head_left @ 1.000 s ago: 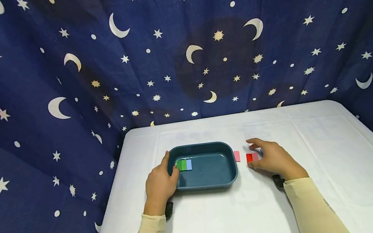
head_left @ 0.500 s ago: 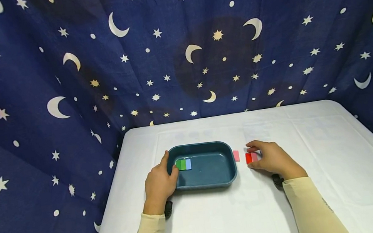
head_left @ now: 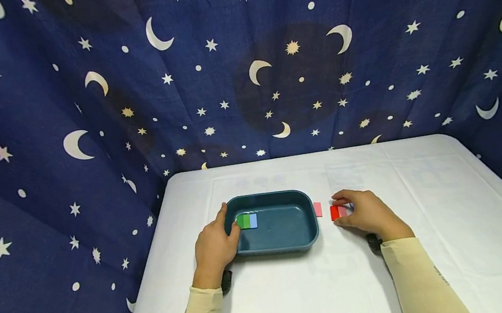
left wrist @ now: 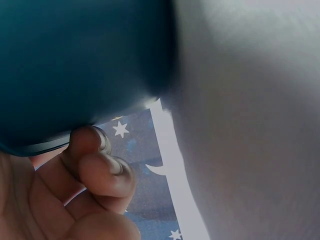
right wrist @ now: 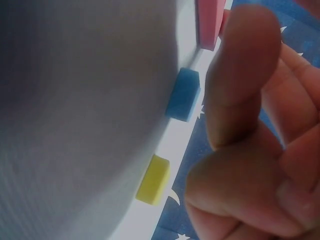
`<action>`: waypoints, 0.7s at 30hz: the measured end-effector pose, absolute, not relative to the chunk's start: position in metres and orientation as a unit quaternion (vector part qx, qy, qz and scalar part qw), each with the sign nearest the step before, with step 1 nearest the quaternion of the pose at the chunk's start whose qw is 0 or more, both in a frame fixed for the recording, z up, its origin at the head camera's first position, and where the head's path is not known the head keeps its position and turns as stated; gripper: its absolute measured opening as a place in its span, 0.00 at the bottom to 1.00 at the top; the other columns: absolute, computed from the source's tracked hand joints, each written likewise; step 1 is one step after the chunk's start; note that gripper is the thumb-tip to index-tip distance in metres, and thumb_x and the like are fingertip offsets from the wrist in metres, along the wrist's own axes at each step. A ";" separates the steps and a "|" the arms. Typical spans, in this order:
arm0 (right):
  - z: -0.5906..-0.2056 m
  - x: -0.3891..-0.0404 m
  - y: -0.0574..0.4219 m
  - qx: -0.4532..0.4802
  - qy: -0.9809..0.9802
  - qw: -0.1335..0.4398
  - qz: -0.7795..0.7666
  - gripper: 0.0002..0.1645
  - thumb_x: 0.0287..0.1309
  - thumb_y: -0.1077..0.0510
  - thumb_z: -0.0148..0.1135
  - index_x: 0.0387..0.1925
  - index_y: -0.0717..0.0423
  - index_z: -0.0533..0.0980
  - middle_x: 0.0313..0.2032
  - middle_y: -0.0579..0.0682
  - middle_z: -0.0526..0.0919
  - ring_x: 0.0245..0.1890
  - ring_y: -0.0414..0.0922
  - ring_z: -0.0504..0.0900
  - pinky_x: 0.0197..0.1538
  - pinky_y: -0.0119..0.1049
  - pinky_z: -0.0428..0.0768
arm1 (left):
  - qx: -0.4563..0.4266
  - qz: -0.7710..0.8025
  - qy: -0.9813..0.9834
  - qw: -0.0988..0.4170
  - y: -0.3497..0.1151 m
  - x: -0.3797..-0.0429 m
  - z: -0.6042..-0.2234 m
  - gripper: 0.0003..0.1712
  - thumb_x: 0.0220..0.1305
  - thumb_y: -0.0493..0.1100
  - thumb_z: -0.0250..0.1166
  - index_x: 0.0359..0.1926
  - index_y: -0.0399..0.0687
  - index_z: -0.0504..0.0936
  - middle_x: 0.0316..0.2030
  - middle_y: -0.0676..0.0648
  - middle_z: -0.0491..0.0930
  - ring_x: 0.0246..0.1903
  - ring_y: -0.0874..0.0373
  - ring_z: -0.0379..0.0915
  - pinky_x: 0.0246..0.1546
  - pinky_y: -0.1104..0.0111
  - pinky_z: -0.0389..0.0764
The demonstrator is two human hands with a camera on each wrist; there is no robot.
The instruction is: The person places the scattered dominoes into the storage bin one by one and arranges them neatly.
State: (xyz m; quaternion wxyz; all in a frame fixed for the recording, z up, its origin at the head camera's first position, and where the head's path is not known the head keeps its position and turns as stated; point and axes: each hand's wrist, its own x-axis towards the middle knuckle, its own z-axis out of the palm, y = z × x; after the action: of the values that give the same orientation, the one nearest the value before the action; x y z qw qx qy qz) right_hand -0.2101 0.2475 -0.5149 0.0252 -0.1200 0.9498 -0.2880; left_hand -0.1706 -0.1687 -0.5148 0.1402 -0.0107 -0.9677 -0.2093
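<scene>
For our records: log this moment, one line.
left hand: gripping tray; right hand: at red block, grip unclear; green blocks: in tray

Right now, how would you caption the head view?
Left hand at a teal tray, right hand at a red block.

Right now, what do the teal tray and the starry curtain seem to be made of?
The teal tray looks like plastic: smooth, slightly glossy, with rounded, moulded-looking corners. The starry curtain is probably fabric, matte, since it hangs in soft folds; which fibre, I can't tell.

One bin (head_left: 272,251); inside it, two green blocks (head_left: 247,221), one light-blue block (head_left: 253,221); outside it, two pink (head_left: 317,209), one red (head_left: 335,213), one blue (right wrist: 183,95), one yellow (right wrist: 153,180).
</scene>
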 end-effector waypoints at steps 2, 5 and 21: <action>-0.515 -0.210 0.248 -0.119 0.950 0.026 -0.287 0.41 0.47 0.49 0.85 0.64 0.52 0.81 0.53 0.48 0.89 0.61 0.60 0.79 0.64 0.66 0.70 | -0.010 -0.209 -0.968 0.140 -0.169 -0.171 -0.515 0.38 0.72 0.56 0.61 0.79 0.55 0.70 0.43 0.36 0.89 0.32 0.42 0.86 0.29 0.49 0.83; -0.516 -0.211 0.247 -0.119 0.950 0.026 -0.288 0.41 0.48 0.49 0.85 0.64 0.52 0.81 0.53 0.49 0.89 0.61 0.60 0.79 0.64 0.67 0.71 | -0.009 -0.209 -0.968 0.138 -0.169 -0.171 -0.515 0.38 0.72 0.57 0.61 0.79 0.55 0.70 0.43 0.36 0.89 0.31 0.43 0.86 0.28 0.50 0.83; -0.516 -0.211 0.248 -0.121 0.949 0.027 -0.289 0.40 0.49 0.51 0.84 0.64 0.52 0.80 0.53 0.48 0.89 0.62 0.59 0.80 0.64 0.66 0.71 | -0.014 -0.210 -0.967 0.142 -0.169 -0.171 -0.515 0.38 0.72 0.58 0.59 0.79 0.54 0.70 0.43 0.36 0.89 0.33 0.42 0.86 0.30 0.49 0.83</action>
State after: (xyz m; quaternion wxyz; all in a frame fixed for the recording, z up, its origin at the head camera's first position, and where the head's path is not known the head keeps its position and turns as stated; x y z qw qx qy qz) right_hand -0.2109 0.2477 -0.5155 0.0272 -0.1206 0.9493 -0.2892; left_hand -0.1705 -0.1690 -0.5149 0.1419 -0.0137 -0.9671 -0.2105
